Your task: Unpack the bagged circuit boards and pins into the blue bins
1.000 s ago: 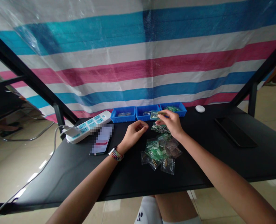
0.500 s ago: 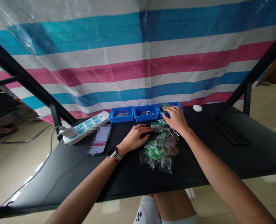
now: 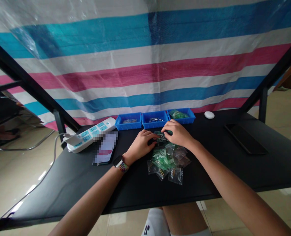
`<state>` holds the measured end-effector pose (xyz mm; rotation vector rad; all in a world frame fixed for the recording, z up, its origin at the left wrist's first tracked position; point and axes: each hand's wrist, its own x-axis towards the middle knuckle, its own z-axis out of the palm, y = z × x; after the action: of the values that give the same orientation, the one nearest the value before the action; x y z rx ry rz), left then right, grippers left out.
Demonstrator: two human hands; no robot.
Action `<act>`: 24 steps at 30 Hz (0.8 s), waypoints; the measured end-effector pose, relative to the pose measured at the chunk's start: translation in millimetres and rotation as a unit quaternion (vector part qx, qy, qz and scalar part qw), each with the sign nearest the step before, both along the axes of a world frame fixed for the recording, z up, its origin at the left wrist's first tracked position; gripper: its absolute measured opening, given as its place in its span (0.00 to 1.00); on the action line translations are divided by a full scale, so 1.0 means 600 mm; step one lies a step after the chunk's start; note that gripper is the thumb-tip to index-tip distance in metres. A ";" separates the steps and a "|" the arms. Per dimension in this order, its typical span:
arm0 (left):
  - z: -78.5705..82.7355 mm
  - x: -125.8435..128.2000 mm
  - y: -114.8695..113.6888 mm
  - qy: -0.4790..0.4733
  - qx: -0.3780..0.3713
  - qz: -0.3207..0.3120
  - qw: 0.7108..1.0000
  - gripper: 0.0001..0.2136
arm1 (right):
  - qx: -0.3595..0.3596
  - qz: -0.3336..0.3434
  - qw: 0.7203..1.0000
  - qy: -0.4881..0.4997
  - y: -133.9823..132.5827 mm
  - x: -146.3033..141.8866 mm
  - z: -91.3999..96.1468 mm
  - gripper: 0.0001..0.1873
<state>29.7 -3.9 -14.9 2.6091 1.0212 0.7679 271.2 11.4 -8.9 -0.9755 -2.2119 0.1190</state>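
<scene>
My left hand (image 3: 140, 144) rests at the left edge of a heap in the middle of the black table, fingers bent and thumb apart. Its fingertips touch the small metal rods (image 3: 163, 138) and a bit of green plastic there. From the right, my right hand (image 3: 178, 133) reaches over the same spot with thumb and forefinger brought together; what they pinch is hidden. Directly below lie small green plastic bags (image 3: 163, 159) in a pile. Several clear bags (image 3: 176, 175) with thin gold-coloured pieces inside lie at its near side.
Three blue bins stand behind: the left bin (image 3: 128, 126) holds small clear packets, the middle bin (image 3: 155, 124) metal rods, the right bin (image 3: 192, 118) green bags. A power strip (image 3: 109, 124) and a phone (image 3: 107, 147) lie left. A dark phone (image 3: 245, 139) and white oval object (image 3: 209, 115) lie right.
My right hand has come back from the right blue bin, down and left to the metal rods. The green bags in that bin now show. My left hand has barely moved.
</scene>
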 end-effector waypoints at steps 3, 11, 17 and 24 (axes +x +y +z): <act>-0.002 -0.001 0.001 0.016 0.014 -0.007 1.000 0.13 | -0.031 0.025 0.999 -0.013 -0.005 -0.010 -0.004 0.10; -0.006 -0.002 0.002 0.010 0.028 0.021 0.999 0.08 | -0.050 0.022 0.998 -0.011 -0.006 -0.016 -0.009 0.11; -0.006 -0.004 0.000 0.021 0.042 0.028 0.999 0.06 | -0.046 0.013 0.999 -0.005 -0.006 -0.017 -0.012 0.11; 0.012 -0.007 -0.001 0.049 0.040 0.013 0.998 0.05 | -0.059 0.007 0.998 0.035 -0.002 -0.016 -0.012 0.11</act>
<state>25.5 -4.5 -7.8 2.7315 1.0734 0.7079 261.3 10.2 -16.0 -1.0041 -2.1678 0.2901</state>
